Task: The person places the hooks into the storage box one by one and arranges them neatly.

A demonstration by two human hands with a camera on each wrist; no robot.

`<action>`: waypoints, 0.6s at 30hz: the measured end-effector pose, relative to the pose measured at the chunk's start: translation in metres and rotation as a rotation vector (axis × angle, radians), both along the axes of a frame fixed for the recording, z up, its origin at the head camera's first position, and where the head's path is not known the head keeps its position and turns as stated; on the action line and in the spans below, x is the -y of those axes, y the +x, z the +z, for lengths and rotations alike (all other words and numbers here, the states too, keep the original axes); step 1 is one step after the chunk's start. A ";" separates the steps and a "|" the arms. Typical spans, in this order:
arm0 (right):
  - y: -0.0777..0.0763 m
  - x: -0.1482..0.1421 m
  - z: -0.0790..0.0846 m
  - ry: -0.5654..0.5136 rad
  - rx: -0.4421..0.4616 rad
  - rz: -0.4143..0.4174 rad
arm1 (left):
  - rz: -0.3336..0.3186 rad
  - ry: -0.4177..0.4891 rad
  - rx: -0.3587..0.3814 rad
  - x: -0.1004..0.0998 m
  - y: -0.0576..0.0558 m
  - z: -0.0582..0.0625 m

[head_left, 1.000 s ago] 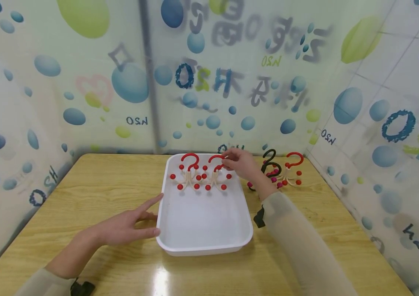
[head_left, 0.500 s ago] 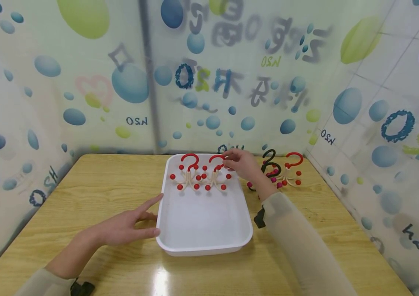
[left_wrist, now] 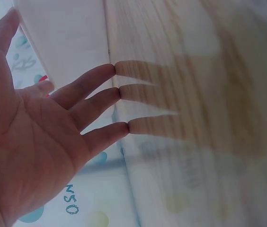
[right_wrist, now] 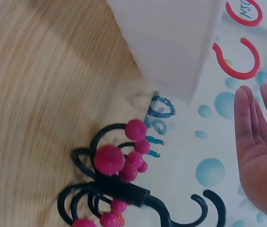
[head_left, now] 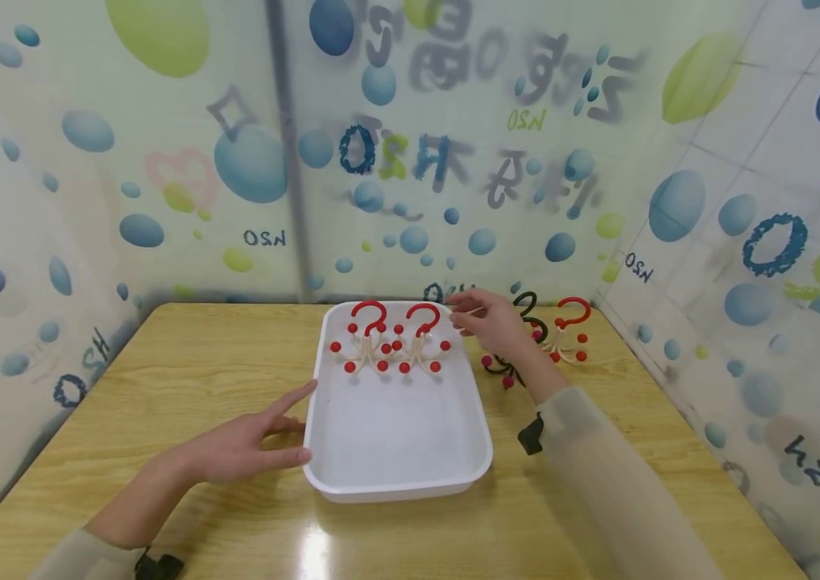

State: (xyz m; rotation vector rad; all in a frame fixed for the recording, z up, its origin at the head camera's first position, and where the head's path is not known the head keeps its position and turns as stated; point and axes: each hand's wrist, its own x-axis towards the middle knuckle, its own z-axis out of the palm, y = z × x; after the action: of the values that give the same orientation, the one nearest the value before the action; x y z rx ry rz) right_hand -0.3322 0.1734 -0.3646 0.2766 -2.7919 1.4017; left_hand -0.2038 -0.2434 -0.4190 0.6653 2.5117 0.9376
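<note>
Two claw-shaped hangers, the left one (head_left: 367,348) and the right one (head_left: 418,350), lie side by side at the far end of a white tray (head_left: 399,488). Each has a red hook and cream arms tipped with red balls. My right hand (head_left: 493,322) is over the tray's far right corner, just right of the right hanger's hook, its fingers extended and holding nothing, as the right wrist view also shows. With fingers spread, my left hand (head_left: 243,447) touches the tray's left side at thumb and index finger.
Right of the tray, partly behind my right forearm, are black hangers (right_wrist: 119,189) with magenta balls. Beside them is another red-hooked cream hanger (head_left: 561,342). The wooden table (head_left: 221,354) meets a patterned curtain (head_left: 410,161) behind the tray.
My right hand has let go of the right hanger's red hook and moved slightly right, away from it. The left hand stays at the tray's side.
</note>
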 end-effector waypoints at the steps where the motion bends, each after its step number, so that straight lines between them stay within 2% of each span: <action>1: 0.003 -0.003 0.001 0.002 -0.007 0.003 | 0.000 0.000 0.000 0.000 0.000 0.000; 8: 0.024 -0.023 0.008 0.026 -0.061 0.013 | 0.002 -0.004 -0.001 -0.001 0.001 0.000; 18: 0.049 -0.052 0.010 0.048 -0.087 0.029 | 0.007 -0.014 -0.020 -0.001 0.001 -0.001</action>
State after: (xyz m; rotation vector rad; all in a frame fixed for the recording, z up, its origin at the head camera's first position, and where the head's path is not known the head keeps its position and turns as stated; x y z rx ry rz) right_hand -0.2833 0.2252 -0.3543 0.3713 -2.7647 1.2958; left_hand -0.2029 -0.2420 -0.4202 0.6652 2.5375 0.9190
